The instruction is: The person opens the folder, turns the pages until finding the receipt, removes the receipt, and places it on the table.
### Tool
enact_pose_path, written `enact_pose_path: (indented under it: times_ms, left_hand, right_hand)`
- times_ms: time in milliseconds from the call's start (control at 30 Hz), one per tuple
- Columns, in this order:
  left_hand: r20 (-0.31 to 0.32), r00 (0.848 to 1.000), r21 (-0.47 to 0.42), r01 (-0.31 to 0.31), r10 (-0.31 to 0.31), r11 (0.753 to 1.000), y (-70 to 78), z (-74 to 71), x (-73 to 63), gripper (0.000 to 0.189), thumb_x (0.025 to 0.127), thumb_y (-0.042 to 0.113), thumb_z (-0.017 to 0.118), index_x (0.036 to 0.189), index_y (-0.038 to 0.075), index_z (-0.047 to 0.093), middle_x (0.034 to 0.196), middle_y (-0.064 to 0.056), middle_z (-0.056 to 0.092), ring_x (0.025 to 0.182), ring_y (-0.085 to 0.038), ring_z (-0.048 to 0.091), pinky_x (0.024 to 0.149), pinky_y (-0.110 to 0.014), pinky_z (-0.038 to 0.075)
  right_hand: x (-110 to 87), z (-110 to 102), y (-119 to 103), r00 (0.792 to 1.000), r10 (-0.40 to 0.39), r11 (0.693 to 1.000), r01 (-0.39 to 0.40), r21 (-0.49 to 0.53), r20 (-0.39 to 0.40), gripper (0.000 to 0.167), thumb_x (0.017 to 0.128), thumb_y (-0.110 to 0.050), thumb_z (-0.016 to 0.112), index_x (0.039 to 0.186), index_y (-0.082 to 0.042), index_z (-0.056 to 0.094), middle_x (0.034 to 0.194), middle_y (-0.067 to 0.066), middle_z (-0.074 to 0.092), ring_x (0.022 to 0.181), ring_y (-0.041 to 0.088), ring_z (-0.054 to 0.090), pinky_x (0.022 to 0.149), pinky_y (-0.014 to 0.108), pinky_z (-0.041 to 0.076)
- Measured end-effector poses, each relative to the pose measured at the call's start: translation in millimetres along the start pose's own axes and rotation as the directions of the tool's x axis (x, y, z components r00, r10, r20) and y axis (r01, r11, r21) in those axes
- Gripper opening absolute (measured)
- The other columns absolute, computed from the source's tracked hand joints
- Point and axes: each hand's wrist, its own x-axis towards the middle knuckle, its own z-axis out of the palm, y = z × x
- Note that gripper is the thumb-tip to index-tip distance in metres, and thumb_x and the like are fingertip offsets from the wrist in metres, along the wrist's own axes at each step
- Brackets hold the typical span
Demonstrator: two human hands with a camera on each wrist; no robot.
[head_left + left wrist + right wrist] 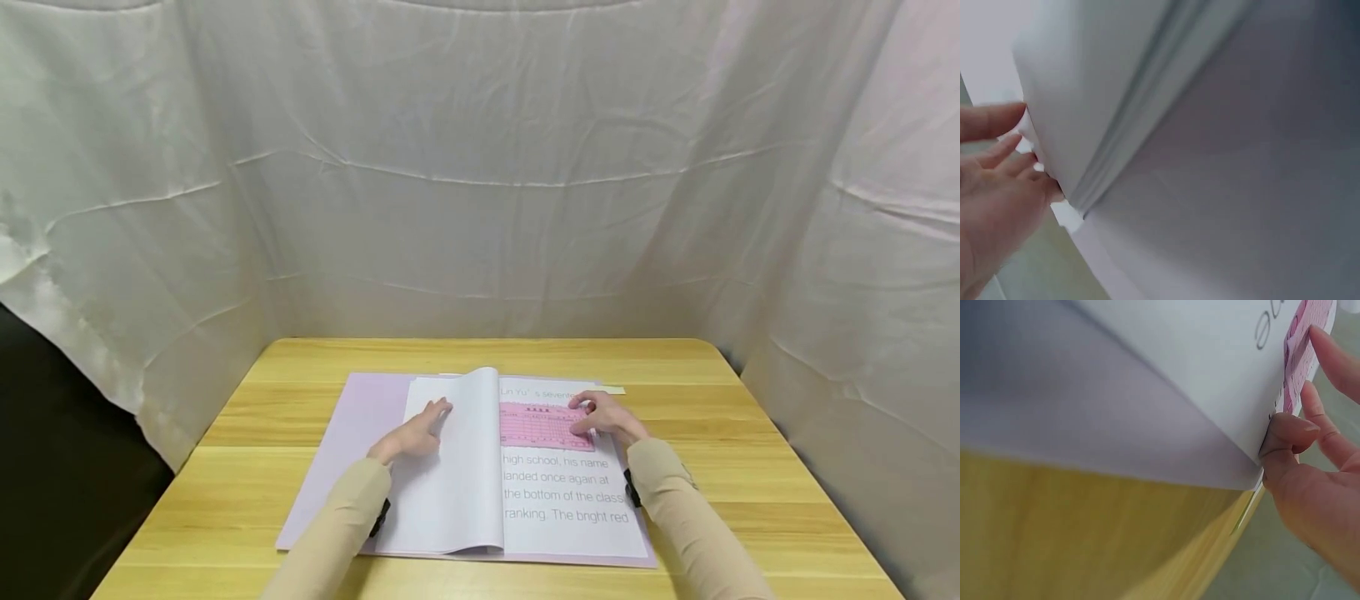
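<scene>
A large booklet [442, 517] lies open with a lilac cover; its left page is blank and bulges up at the spine. The right page [562, 533] bears large printed text. Over its upper lines rests a pink printed slip [536, 427] with a grid. My left hand [417, 431] rests on the blank page, index finger extended; in the left wrist view its fingers [997, 122] touch the page's edge. With fingers spread, my right hand [603, 417] touches the slip's right end. The right wrist view shows a fingertip [1317, 337] on the slip and another finger bent at the page edge.
The booklet lies on a wooden table [750, 500]. A pale strip [613, 389] sticks out past the booklet's top right corner. Light grey curtains [480, 208] hang behind the table and along both sides.
</scene>
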Motion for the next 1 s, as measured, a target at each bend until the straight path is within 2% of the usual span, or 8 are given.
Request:
enact_pose_path:
  times_ms: [67,167,233,300,400,533,833,1000]
  left_hand:
    - [0.029,0.999,-0.034,0.024,-0.023,0.999,-2.0,-1.2,-0.8,0.068,0.094,0.002,0.05,0.158,0.002,0.026,0.169,-0.02,0.011,0.157,-0.042,0.001,0.127,-0.061,0.003]
    - [0.062,0.997,-0.034,0.045,-0.043,0.998,-2.8,-2.0,-1.1,0.077,0.099,0.03,0.058,0.161,0.006,0.02,0.17,-0.017,0.005,0.158,-0.04,-0.002,0.127,-0.061,0.001]
    - [0.078,0.996,-0.007,0.042,-0.041,0.999,-2.1,-2.3,-0.8,0.092,0.094,0.046,0.065,0.161,0.005,0.016,0.17,-0.019,0.003,0.157,-0.041,-0.003,0.127,-0.062,0.001]
    - [0.089,0.995,0.026,0.035,-0.037,0.999,-0.9,-2.3,-0.1,0.105,0.088,0.052,0.071,0.161,0.004,0.014,0.17,-0.021,0.002,0.157,-0.042,-0.003,0.127,-0.061,0.001]
    - [0.097,0.995,0.051,0.033,-0.038,0.998,0.6,-2.2,-0.2,0.112,0.083,0.052,0.077,0.161,0.004,0.012,0.17,-0.021,0.001,0.157,-0.042,-0.003,0.127,-0.062,0.003]
    - [0.089,0.995,0.064,0.04,-0.045,0.997,1.7,-2.4,-1.2,0.113,0.081,0.049,0.08,0.162,0.006,0.013,0.17,-0.019,0.001,0.158,-0.041,-0.002,0.127,-0.062,0.004]
    - [0.084,0.995,0.045,0.048,-0.051,0.998,-0.6,-0.7,-0.5,0.115,0.08,0.048,0.082,0.162,0.008,0.012,0.171,-0.018,0.0,0.158,-0.041,-0.001,0.127,-0.063,0.004]
    - [0.085,0.995,0.038,0.057,-0.06,0.998,-0.5,-0.7,-1.6,0.116,0.079,0.049,0.082,0.162,0.009,0.012,0.17,-0.019,0.0,0.158,-0.042,0.0,0.126,-0.065,0.005]
  right_hand:
    - [0.2,0.4,0.2,1.0,-0.008,1.0,0.008,-0.02,-0.005,0.047,0.073,-0.003,0.082,0.116,0.001,0.063,0.098,0.013,0.048,0.086,0.022,0.043,0.07,0.029,0.035]
    - [0.6,0.8,1.2,1.0,-0.02,0.999,0.019,-0.043,-0.007,0.045,0.073,-0.004,0.082,0.113,0.002,0.063,0.1,0.014,0.049,0.087,0.023,0.045,0.071,0.029,0.036]
    - [0.5,1.0,1.4,1.0,-0.023,0.998,0.023,-0.052,-0.006,0.044,0.073,-0.005,0.082,0.112,0.002,0.063,0.101,0.015,0.05,0.088,0.023,0.045,0.072,0.029,0.036]
    - [-0.3,1.1,0.6,1.0,-0.028,0.998,0.028,-0.058,-0.005,0.043,0.073,-0.007,0.082,0.111,0.003,0.063,0.101,0.014,0.051,0.089,0.024,0.046,0.073,0.029,0.036]
    - [-1.6,1.0,-1.6,1.0,-0.031,0.997,0.031,-0.065,-0.003,0.042,0.073,-0.008,0.082,0.109,0.004,0.064,0.096,0.011,0.051,0.088,0.022,0.046,0.073,0.028,0.036]
    - [-3.0,0.2,-3.6,1.0,-0.03,0.996,0.031,-0.081,0.005,0.039,0.075,-0.009,0.081,0.107,0.005,0.064,0.091,0.008,0.052,0.086,0.021,0.047,0.071,0.028,0.036]
    - [-6.3,-5.1,-4.0,0.997,-0.062,0.994,0.065,-0.092,0.041,0.045,0.074,-0.02,0.086,0.103,0.003,0.06,0.096,0.012,0.058,0.089,0.024,0.051,0.075,0.027,0.041]
    - [-4.8,-4.6,-4.8,0.999,0.026,1.0,-0.025,-0.009,0.039,0.046,0.077,-0.011,0.081,0.112,0.007,0.057,0.101,0.015,0.061,0.093,0.024,0.055,0.078,0.029,0.047]
